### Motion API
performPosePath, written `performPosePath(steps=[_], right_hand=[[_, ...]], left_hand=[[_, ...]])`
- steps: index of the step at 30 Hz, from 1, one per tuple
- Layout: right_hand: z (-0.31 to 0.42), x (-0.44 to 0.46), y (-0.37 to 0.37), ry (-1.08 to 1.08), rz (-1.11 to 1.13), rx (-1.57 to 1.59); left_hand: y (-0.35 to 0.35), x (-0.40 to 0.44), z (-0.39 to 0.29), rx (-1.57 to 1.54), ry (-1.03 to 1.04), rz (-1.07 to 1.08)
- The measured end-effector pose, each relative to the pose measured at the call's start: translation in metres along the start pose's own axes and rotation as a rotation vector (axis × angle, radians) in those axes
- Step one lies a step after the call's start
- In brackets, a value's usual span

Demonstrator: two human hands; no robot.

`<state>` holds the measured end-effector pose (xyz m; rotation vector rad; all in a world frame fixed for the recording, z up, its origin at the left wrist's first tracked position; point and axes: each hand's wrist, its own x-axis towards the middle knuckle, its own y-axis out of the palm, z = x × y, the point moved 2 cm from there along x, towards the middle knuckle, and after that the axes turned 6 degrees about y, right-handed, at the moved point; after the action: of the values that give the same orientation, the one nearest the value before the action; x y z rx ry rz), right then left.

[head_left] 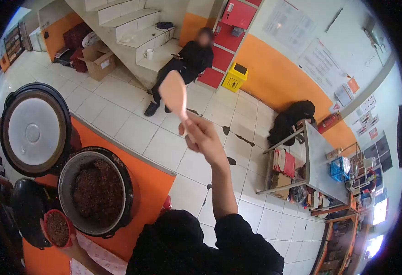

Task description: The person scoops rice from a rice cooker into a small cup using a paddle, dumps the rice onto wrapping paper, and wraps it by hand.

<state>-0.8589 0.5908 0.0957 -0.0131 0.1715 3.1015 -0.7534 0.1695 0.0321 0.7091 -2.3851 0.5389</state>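
Note:
My right hand (205, 138) is raised in front of me, its fingers wrapped round the handle of a pale pink rice paddle (173, 91) whose blade points up. Low on the left, my left hand (74, 250) holds a red bowl (45, 231) filled with brown, grainy food. Beside that bowl stands an open rice cooker (63, 183) with dark brown, rice-like food (98, 192) inside. Its lid (33, 121) is swung up behind it, showing the pale inner plate.
The cooker sits on an orange table (150, 183), with a dark rounded container (27, 206) beside it. A seated person in black (196, 57) is by the stairs (137, 36). A metal table (322, 160) with things beneath stands right; a yellow bin (234, 78) is by red lockers (219, 64).

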Motion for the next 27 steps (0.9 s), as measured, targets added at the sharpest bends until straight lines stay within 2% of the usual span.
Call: performPosePath(steps=[1,3,4,5,7,10,13,16,19,22,25,27], right_hand=[[-0.002,0.000,0.002,0.023,0.075,0.001],[-0.008,-0.006,0.024,0.054,0.291,-0.226],[-0.010,-0.009,0.044,-0.026,0.339,-0.295],[-0.019,-0.008,0.056,-0.087,0.504,-0.418],[-0.035,-0.010,0.088,-0.079,0.665,-0.461],[-0.046,-0.008,0.131,-0.110,0.725,-0.598],[-0.050,-0.013,0.153,-0.121,0.669,-0.617],[-0.054,-0.014,0.164,-0.146,0.713,-0.807],[-0.062,-0.015,0.168,-0.172,0.689,-0.794],[-0.049,-0.016,0.164,-0.115,0.736,-0.578],[-0.024,-0.015,0.138,-0.317,0.357,-0.544],[-0.008,-0.006,0.100,-0.282,0.085,-0.405]], left_hand=[[-0.002,0.000,0.003,0.007,0.022,0.007],[-0.007,-0.001,0.006,0.027,0.064,0.014],[-0.008,-0.001,0.007,0.038,0.085,0.015],[-0.008,0.000,0.008,0.040,0.106,0.023],[-0.005,-0.002,0.006,0.038,0.146,0.043],[0.002,-0.003,-0.002,-0.025,0.173,0.048],[0.006,-0.007,-0.011,0.028,0.173,0.032],[0.002,-0.015,0.002,0.002,0.087,0.000],[0.005,-0.017,0.004,0.039,0.100,-0.053],[0.004,-0.016,-0.002,0.000,0.090,-0.034],[-0.005,-0.017,0.005,0.051,0.128,-0.067],[-0.002,-0.014,-0.016,0.070,0.057,-0.092]])
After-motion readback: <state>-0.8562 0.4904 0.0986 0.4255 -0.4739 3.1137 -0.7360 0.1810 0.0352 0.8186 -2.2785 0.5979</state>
